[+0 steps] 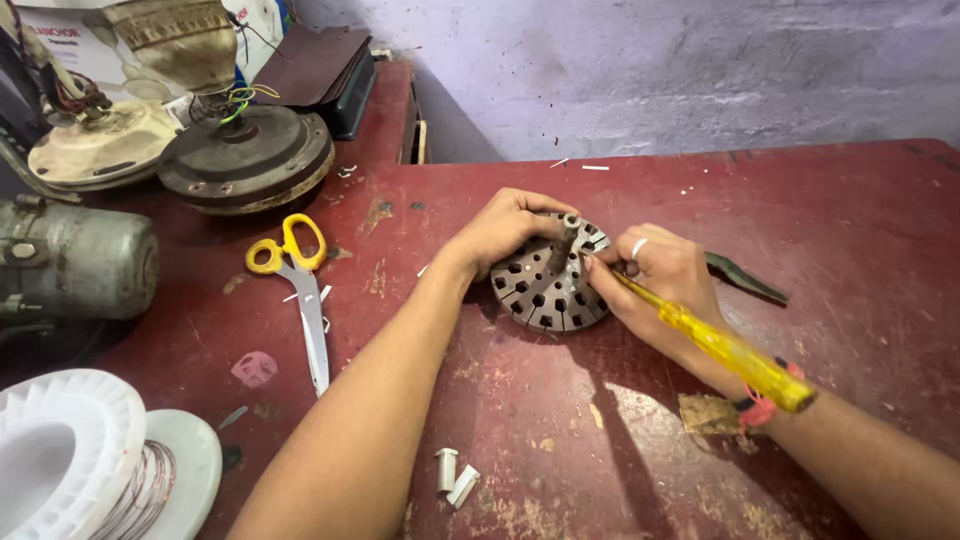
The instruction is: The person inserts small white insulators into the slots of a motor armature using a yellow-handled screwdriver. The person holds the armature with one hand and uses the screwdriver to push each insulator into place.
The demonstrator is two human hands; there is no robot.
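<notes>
Closest to the viewer, two short white plastic tubes (453, 476) lie on the worn red table (850, 250), between the person's forearms. Just beyond them, near the middle of the table, sits the round metal core (545, 285), a slotted disc dotted with holes, tilted up on its edge with a short shaft (566, 238) poking from its centre. The left hand (505, 228) is wrapped over the core's far-left rim, fingers curled shut on it and steadying it. The right hand (660, 275) is closed around a screwdriver (715, 340) with a clear yellow handle. Its long axis runs from the lower right, over the wrist, up and left toward the core, so the tip meets the disc at its right side, just below the shaft; the tip itself is hidden behind the fingers. Both hands touch or nearly touch the core, the left above, the right beside it.

Behind the right hand lies a dark flat tool (745, 277). Further left lie yellow-handled scissors (300, 290), a fan motor housing (245, 155) at the back, and a white spool of copper wire (90, 460) at the near left corner
</notes>
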